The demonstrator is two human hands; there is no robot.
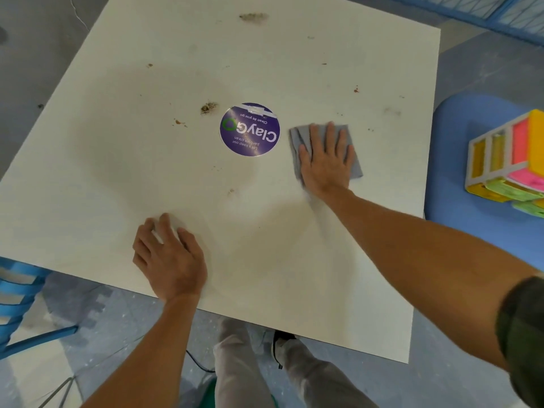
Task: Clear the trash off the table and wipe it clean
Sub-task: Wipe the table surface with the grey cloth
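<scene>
I am pressing the grey cloth (pixel 355 168) flat under my right hand (pixel 325 163), fingers (pixel 331 136) spread, toward the worktop's (pixel 265 275) right edge. Brown crumbs (pixel 208 108) are lying to its left, past the round sticker (pixel 249 129). My left hand (pixel 172 260), near the front edge, is curling around a pale wad (pixel 161 231).

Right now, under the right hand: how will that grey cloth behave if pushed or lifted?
Probably floppy: the grey cloth lies thin and flat, creased at one edge, so it should drape when lifted. Likely slides easily on the smooth table under the flat right hand, though edges may bunch.
</scene>
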